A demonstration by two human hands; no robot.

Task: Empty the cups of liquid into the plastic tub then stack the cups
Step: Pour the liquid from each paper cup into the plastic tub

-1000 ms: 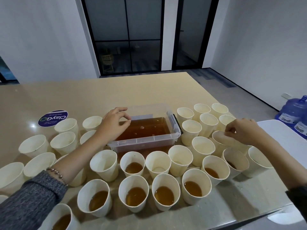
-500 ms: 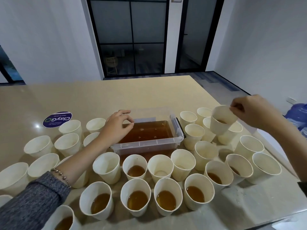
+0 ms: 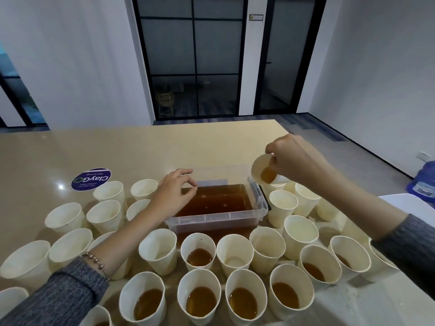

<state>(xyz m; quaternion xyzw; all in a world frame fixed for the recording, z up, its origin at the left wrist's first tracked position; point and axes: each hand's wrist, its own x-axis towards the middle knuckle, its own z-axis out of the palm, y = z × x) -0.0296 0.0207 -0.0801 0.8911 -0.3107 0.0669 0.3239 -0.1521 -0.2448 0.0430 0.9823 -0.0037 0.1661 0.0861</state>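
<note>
While the right hand [image 3: 294, 158] is pinching a paper cup [image 3: 264, 171] by its rim and tilting its mouth toward the plastic tub [image 3: 219, 217], brown liquid is pooling at the cup's lower lip, just right of the tub's far right corner and above it. That rim grip probably leaves the cup free to tip without the fingers getting wet. No stream is visible yet, so the pour looks about to begin.

At the tub's left rim the left hand [image 3: 175, 196] is resting, thumb and forefinger curled together in a light pinch; whether they are gripping the edge or only touching it cannot be told. It seems to be steadying the tub, which is already holding a deep layer of brown liquid.

Right of the tub, empty-looking cups [image 3: 282, 205] are crowding directly under the tilted cup, so an early spill would be landing among them. In front of the tub, two rows of cups are standing, several still holding liquid [image 3: 200, 256]. Left of the tub, more cups [image 3: 106, 216] are standing unstacked beside a round ClayGo sticker [image 3: 91, 179] on the tan table [image 3: 164, 147]. A blue water jug [image 3: 424, 182] is sitting well to the right.
</note>
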